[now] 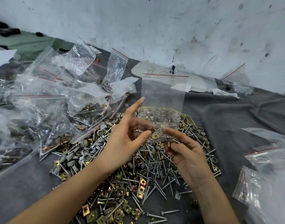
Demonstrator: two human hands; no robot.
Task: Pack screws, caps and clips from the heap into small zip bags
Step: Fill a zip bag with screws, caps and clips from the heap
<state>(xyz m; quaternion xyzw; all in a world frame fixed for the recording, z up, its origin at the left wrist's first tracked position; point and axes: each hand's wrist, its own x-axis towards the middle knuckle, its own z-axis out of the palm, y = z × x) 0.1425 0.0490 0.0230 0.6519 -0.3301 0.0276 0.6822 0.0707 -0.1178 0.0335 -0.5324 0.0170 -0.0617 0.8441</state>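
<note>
Piling left of the heap [122, 183] are filled bags [41, 110]; left grip [122, 143] is pinching a part-filled zip bag [162, 94], right grip [187, 156] a clip [169, 145].

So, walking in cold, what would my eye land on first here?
Probably the big heap of screws, grey caps and brassy clips spread on the grey cloth in the middle. Just above it the left hand holds up a clear zip bag with a red strip, while the right hand pinches a small clip. A crinkly pile of filled bags crowds the left side.
</note>
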